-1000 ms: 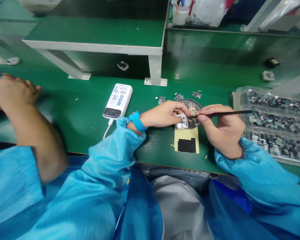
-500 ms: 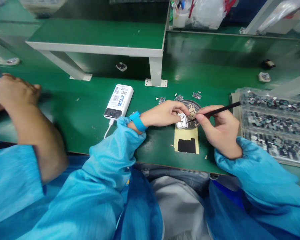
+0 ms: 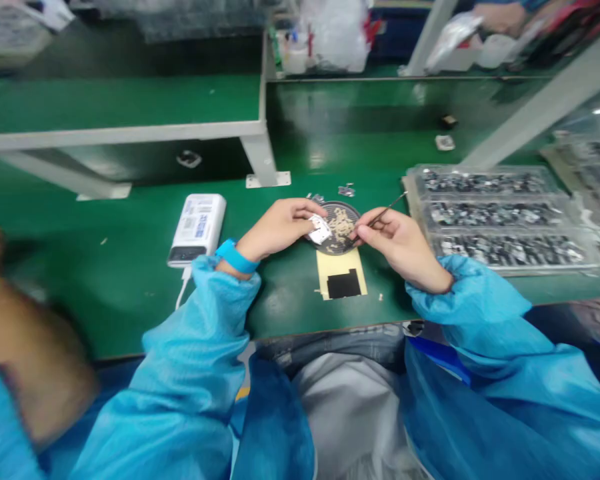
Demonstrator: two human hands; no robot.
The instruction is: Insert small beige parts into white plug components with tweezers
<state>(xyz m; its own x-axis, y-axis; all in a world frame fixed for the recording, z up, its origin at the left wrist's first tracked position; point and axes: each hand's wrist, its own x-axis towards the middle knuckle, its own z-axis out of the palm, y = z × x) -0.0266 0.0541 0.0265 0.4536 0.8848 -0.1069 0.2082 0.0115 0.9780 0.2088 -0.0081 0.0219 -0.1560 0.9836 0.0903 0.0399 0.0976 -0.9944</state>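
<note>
My left hand point(image 3: 283, 229), with a blue band at the wrist, pinches a small white part point(image 3: 319, 229) over the left side of a round grey dish point(image 3: 336, 250). Small beige pieces point(image 3: 341, 223) lie in the dish. At the dish's right edge my right hand point(image 3: 397, 243) holds a thin dark tool point(image 3: 387, 208), its rear end pointing up and right. Below the dish lies a yellow sheet point(image 3: 323, 269) with a black patch point(image 3: 344, 285). Small metal parts point(image 3: 347, 191) rest just behind the dish.
A white power bank point(image 3: 197, 230) with a cable lies left of my left hand. On the right stands a clear tray point(image 3: 500, 230) filled with small parts. A shelf leg point(image 3: 260, 160) stands behind. Another person's arm point(image 3: 30, 347) is at the far left.
The view has shifted, showing more on the right. My right hand has drawn slightly away from the white part, and the tool no longer reaches it. My left hand still holds the part.
</note>
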